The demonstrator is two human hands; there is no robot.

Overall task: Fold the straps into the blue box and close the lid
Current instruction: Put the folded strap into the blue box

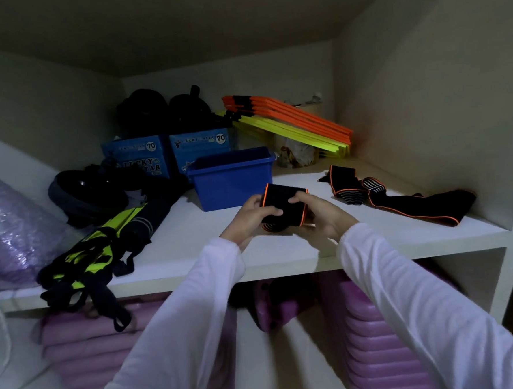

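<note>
You're holding a folded strap (283,206) w/ both hands, left hand (252,215) & right hand (318,213), fingers clamped on it, just in front of the open blue box (232,180) on the shelf (192,246). It's black elastic w/ orange edging, prob. light, soft & springy, so keep gripping across the fold. A second strap (399,196) is lying unfolded to the right. Can't see a lid.
</note>
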